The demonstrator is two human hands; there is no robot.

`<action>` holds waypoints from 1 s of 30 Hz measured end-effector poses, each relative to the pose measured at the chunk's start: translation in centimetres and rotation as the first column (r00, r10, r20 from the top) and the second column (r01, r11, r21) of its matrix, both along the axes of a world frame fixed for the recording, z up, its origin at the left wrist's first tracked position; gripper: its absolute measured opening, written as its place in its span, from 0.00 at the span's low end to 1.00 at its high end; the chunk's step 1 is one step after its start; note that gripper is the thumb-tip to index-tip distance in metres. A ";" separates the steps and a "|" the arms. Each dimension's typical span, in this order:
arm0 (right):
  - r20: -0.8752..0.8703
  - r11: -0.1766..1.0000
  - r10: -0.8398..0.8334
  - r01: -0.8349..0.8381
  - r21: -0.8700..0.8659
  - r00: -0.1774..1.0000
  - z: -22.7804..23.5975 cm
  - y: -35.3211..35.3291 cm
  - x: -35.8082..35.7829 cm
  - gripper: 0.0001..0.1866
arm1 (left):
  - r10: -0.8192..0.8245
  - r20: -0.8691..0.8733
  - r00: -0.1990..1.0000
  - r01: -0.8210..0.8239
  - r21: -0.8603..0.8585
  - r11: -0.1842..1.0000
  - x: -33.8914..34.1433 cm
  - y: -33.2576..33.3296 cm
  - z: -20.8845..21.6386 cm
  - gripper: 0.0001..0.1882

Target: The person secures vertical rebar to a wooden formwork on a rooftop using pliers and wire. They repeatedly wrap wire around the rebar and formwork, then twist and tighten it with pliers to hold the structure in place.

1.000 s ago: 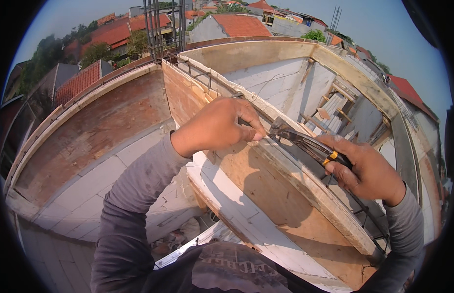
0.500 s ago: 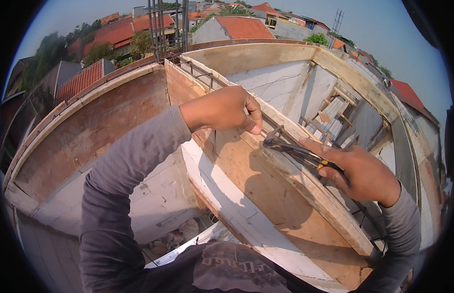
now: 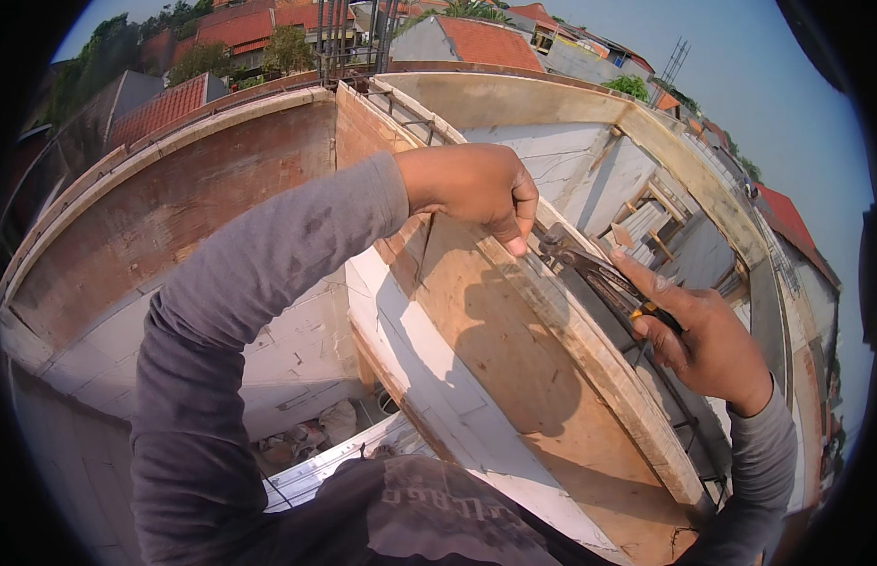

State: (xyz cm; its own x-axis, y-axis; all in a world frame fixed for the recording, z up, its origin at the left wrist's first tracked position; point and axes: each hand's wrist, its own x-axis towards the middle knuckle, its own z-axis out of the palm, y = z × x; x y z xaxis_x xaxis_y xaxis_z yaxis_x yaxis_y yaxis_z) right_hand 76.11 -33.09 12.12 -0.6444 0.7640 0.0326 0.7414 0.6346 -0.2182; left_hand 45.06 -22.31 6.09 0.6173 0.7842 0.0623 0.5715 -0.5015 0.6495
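Right hand (image 3: 707,344), fingers clamped on pliers (image 3: 599,275); left hand (image 3: 476,189), fingers curled, pinching at plywood formwork (image 3: 514,349) top edge; open drop beyond.

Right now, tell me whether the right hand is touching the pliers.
Touching. The head view shows the right hand wrapped around the handles of the pliers, its fingers lying along them with no gap.

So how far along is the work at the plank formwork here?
Done: plank formwork stands, with rebar lying in it. In hand: right hand grips pliers, its head beside the left hand at the top edge. Left: whether the tie there is finished cannot be told.
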 end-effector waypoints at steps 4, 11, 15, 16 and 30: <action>0.057 0.998 0.059 -0.061 0.033 0.997 -0.4 -0.3 -0.6 0.38 | 0.038 0.010 0.999 -0.037 -0.072 0.997 0.4 -0.3 0.6 0.10; -0.135 0.995 -0.082 0.089 0.042 0.987 -0.2 -0.8 -1.3 0.36 | 0.048 -0.038 0.998 -0.051 -0.072 0.996 0.6 -0.3 0.9 0.10; 0.022 1.000 -0.017 0.018 -0.018 1.000 -0.2 0.5 -0.4 0.35 | 0.074 -0.077 0.994 -0.079 -0.073 0.994 0.9 -0.5 1.3 0.10; 0.137 0.998 0.067 -0.064 -0.023 0.988 0.0 1.0 -0.1 0.34 | 0.059 -0.055 0.997 -0.063 -0.080 0.995 0.8 -0.5 1.2 0.10; 0.029 0.996 0.038 -0.040 0.076 0.999 -0.4 0.0 -0.5 0.35 | 0.007 -0.050 0.999 -0.009 -0.037 0.999 0.7 0.1 0.9 0.11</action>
